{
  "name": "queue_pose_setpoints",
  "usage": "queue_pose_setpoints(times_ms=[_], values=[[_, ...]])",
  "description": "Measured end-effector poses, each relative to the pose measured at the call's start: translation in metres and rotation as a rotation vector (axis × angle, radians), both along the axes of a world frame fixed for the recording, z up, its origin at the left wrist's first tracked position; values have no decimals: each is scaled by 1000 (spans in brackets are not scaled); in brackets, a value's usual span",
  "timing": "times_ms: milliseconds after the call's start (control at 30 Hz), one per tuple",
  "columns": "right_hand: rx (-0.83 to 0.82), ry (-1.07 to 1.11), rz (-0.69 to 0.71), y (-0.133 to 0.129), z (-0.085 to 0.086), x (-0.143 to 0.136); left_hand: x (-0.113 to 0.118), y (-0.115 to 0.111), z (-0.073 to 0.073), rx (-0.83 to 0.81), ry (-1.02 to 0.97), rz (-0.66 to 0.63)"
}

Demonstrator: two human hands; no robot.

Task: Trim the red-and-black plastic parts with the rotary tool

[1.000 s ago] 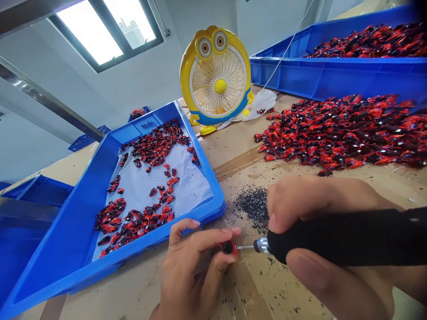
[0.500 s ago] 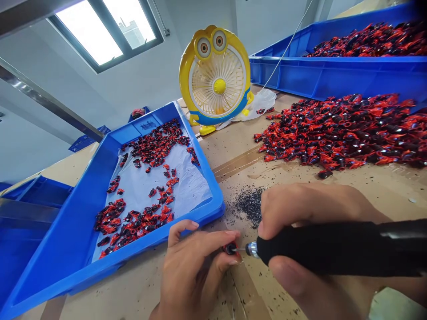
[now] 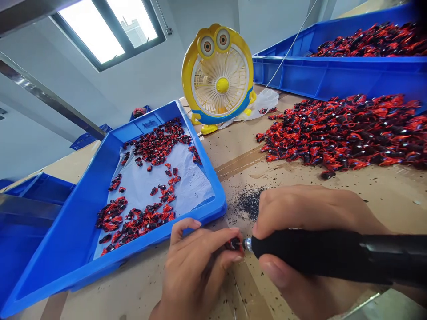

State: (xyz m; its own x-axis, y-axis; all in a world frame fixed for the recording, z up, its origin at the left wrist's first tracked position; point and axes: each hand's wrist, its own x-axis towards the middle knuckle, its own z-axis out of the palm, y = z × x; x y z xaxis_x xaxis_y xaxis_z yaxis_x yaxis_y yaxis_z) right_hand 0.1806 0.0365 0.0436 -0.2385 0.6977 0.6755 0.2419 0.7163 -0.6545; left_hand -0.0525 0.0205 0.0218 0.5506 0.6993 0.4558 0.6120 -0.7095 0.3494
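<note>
Between the thumb and forefinger of my left hand [image 3: 196, 262] is a small red and black plastic part [image 3: 233, 244], mostly covered by the fingertips. My right hand [image 3: 300, 213] grips a thick black handheld rotary tool [image 3: 310, 255] with a silver collar. The tool's thin bit meets the black end of the part; how deep it sits I cannot tell. Black shavings [image 3: 249, 202] lie on the tabletop just beyond my hands.
A blue tray [image 3: 218, 200] lined with white sheet holds many similar parts on the left. A yellow and blue cartoon fan [image 3: 222, 84] stands behind. On the right are a heap of parts [image 3: 336, 133] and a filled blue bin [image 3: 330, 78].
My right hand has moved the rotary tool left, closing the gap between its collar and the small part. My left hand keeps its pinch on the part.
</note>
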Motion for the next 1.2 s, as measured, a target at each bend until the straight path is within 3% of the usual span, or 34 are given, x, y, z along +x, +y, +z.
queue_pose_setpoints(times_ms=[233,400,1200], values=[[3,-30,1,0,2,1,3,1,3,9,-12,-24],[-36,97,-113,-3,-6,-8,1,0,1,-29,-6,-32],[-36,65,-177,-4,-7,-8,0,1,-2,32,-19,-26]])
